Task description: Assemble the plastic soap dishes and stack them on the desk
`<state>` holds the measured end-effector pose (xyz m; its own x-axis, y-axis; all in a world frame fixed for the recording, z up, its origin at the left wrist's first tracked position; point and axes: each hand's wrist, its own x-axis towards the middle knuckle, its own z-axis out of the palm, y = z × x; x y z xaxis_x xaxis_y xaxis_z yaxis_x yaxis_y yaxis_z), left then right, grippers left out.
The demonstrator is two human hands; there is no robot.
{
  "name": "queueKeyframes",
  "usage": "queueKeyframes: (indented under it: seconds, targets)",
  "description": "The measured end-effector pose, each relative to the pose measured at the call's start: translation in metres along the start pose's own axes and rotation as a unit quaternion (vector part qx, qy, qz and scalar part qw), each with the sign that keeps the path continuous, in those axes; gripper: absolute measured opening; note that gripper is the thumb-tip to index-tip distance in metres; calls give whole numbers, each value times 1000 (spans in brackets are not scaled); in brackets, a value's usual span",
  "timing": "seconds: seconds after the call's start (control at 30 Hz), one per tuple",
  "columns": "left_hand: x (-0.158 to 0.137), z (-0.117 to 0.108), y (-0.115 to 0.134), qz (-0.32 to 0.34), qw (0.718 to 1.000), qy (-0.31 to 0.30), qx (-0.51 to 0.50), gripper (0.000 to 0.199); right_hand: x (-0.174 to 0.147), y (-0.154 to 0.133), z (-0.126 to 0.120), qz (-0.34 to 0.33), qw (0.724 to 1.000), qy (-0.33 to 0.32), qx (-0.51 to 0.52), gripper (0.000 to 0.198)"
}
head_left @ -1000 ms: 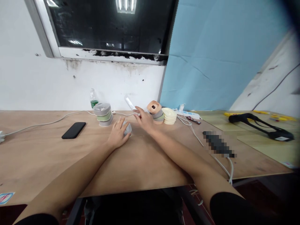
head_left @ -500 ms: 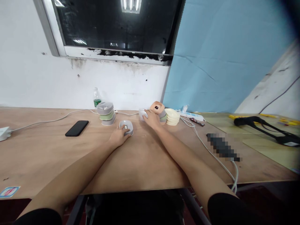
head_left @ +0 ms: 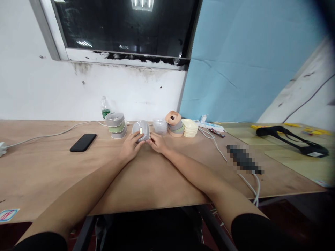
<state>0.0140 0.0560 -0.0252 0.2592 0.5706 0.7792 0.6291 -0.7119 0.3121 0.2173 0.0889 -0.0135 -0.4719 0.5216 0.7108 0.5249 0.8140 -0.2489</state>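
Observation:
A small grey rounded box (head_left: 141, 128) with a pale slot or latch on top is tilted up between my hands, at the middle of the table. My left hand (head_left: 131, 144) grips its left and near side, fingers reaching over the top. On the right side my right hand (head_left: 157, 142) is closed against the box with thumb and fingertips. Behind my right hand stands a stack of clear plastic pieces (head_left: 159, 126). Left of the box, finished-looking grey and green boxes (head_left: 116, 125) are stacked.
An orange ring-shaped piece (head_left: 173, 117) tops a stack of grey and green parts, beside stacked cream pieces (head_left: 190, 128). A black phone (head_left: 83, 142) lies to the left. Further right are a power strip (head_left: 212, 127), cables, a blurred-out dark object (head_left: 244, 159) and a black frame (head_left: 293, 140).
My right hand has moved left from the clear plastic pieces to the grey box. The box is now raised and tilted between both hands. The view has shifted slightly.

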Motion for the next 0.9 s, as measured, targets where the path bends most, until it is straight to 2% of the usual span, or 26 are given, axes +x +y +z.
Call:
queueKeyframes:
  seconds: [0.1,0.2,0.27,0.37,0.5,0.7,0.8,0.9]
  targets:
    - [1,1,-2,-4,1000,21,-19,40,2,-9,-1,14,1000,15,23,42]
    - [3,-1,-3,-39,997,50,-50,39,1,-18,2,44,996,36,71,37]
    - [4,-4,-2,-52,995,59,-67,38,0,-24,6,74,991,32,111,34]
    - [5,-10,2,-32,995,46,-84,38,0,-34,11,99,984,12,150,35]
    - [6,-11,7,-21,993,50,-100,39,1,-41,10,77,987,34,139,29]
    - [9,-10,7,-74,983,92,-137,39,1,-43,6,63,992,66,90,28]
    - [10,-11,3,-79,980,116,-144,39,10,-35,-8,66,990,112,52,29]
    - [7,-9,1,-61,985,98,-125,37,28,-17,-46,92,976,199,-15,29]
